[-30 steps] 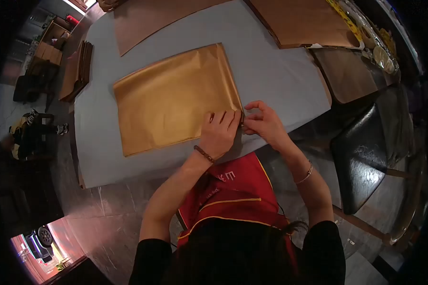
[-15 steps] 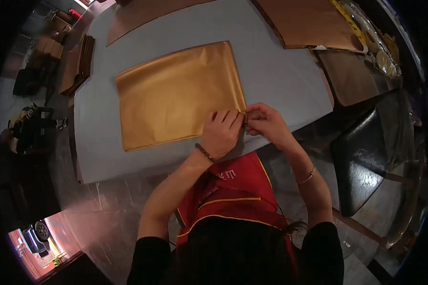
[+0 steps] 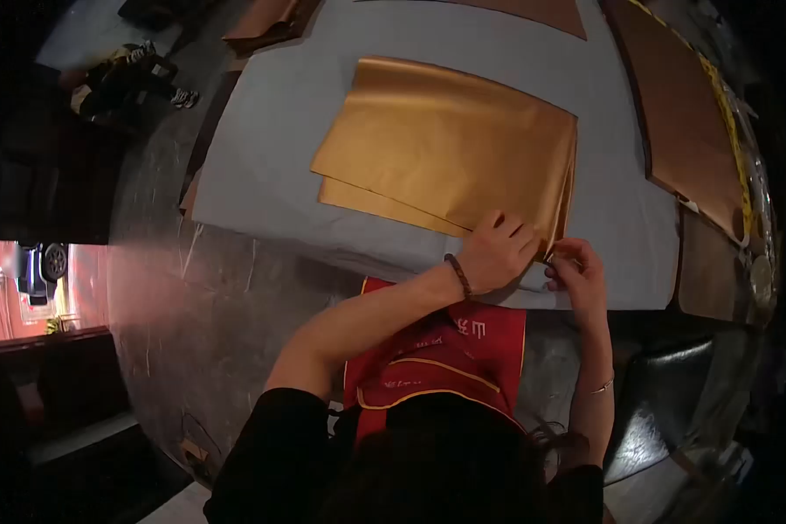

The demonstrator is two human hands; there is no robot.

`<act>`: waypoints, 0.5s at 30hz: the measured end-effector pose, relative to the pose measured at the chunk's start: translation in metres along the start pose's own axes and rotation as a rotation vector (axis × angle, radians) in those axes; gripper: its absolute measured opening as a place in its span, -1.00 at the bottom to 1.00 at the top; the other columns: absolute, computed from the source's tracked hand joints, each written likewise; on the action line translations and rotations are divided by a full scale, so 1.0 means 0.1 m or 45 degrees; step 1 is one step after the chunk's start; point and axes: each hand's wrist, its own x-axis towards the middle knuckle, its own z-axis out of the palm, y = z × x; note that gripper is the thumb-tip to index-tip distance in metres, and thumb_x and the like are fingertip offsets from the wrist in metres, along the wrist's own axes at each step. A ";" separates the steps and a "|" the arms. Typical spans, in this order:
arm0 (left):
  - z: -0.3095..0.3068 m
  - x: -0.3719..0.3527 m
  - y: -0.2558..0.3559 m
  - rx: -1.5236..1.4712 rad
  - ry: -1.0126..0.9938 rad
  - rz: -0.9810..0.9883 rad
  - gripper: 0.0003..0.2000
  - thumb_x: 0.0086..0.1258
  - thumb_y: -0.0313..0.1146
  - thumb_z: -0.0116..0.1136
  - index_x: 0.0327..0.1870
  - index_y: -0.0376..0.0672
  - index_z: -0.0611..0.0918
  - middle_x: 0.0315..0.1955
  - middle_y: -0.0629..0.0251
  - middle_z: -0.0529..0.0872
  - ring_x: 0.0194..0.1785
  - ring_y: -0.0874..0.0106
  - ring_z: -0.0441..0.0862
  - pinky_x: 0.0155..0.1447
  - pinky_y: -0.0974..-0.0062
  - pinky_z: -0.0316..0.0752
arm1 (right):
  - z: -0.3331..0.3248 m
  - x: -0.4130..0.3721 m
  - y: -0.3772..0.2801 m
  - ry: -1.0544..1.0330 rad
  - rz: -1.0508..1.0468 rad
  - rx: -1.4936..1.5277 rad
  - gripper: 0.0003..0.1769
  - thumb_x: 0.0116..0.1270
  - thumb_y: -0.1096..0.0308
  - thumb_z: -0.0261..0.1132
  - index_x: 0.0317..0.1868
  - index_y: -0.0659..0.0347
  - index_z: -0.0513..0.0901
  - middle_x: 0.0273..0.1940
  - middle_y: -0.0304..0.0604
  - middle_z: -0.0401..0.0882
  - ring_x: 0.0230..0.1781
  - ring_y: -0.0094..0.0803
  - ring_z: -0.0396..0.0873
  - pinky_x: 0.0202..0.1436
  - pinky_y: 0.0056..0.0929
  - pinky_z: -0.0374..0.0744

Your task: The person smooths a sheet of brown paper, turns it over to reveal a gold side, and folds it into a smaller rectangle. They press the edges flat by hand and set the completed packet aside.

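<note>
1. The gold paper [image 3: 445, 144], folded into layers, is laid on the grey table surface [image 3: 271, 175], with its near right corner close to the near edge.
2. The left hand [image 3: 498, 253] is spread flat, palm down, on that corner; nothing is gripped by it.
3. The right hand [image 3: 576, 275] is set just beside it. Its fingertips appear to be closed on the layered corner of the paper, though the pinch itself is partly hidden.
4. It is judged that the layers could be slid out of line if the flat hand's pressure were eased while the corner is pulled. A lower layer is seen offset along the paper's near left side.
5. The thin corner could be creased or torn by too hard a pinch.
6. Brown sheets [image 3: 686, 122] are laid along the right edge, with a yellow strip [image 3: 727, 113] beside them. A brown stack [image 3: 262, 22] is seen at the far left corner.
7. A black stool [image 3: 672, 393] is stood off the near right corner, by the right elbow.
8. Nothing is placed between the hands and the paper, and the brown sheets are kept apart from it.
</note>
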 end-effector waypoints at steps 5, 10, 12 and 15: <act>-0.03 0.11 0.12 -0.063 -0.004 -0.027 -0.71 0.17 -0.34 0.13 -0.11 -0.26 0.61 -0.31 0.29 0.56 -0.17 0.36 0.51 -0.04 0.36 0.34 | 0.00 0.00 -0.03 0.039 0.018 -0.013 -0.64 0.37 0.46 0.22 0.17 0.24 0.47 -0.19 -0.23 0.55 -0.31 -0.55 0.57 -0.35 -0.59 0.58; 0.09 0.09 0.12 -0.147 -0.012 -0.035 -0.73 0.16 -0.35 0.13 -0.13 -0.22 0.63 -0.24 0.27 0.60 -0.12 0.34 0.53 -0.04 0.34 0.36 | -0.18 -0.08 -0.01 0.087 -0.088 -0.206 -0.67 0.25 0.48 0.33 0.03 0.25 0.57 -0.33 -0.25 0.56 -0.35 -0.48 0.56 -0.33 -0.49 0.53; 0.09 0.09 0.12 -0.156 -0.059 -0.004 -0.76 0.17 -0.36 0.14 -0.14 -0.19 0.65 -0.22 0.28 0.61 -0.12 0.34 0.53 -0.04 0.35 0.37 | -0.20 -0.08 -0.03 0.181 -0.446 -0.608 -0.73 0.20 0.48 0.36 -0.07 0.23 0.61 -0.31 -0.22 0.57 -0.31 -0.40 0.55 -0.29 -0.44 0.54; 0.08 0.12 0.09 -0.117 -0.093 -0.004 -0.77 0.20 -0.39 0.15 -0.12 -0.15 0.67 -0.21 0.32 0.62 -0.11 0.34 0.54 -0.03 0.36 0.38 | -0.19 -0.07 -0.02 0.245 -0.705 -1.011 -0.83 0.06 0.45 0.42 -0.29 0.16 0.67 -0.21 -0.17 0.58 -0.13 -0.17 0.51 -0.13 -0.28 0.52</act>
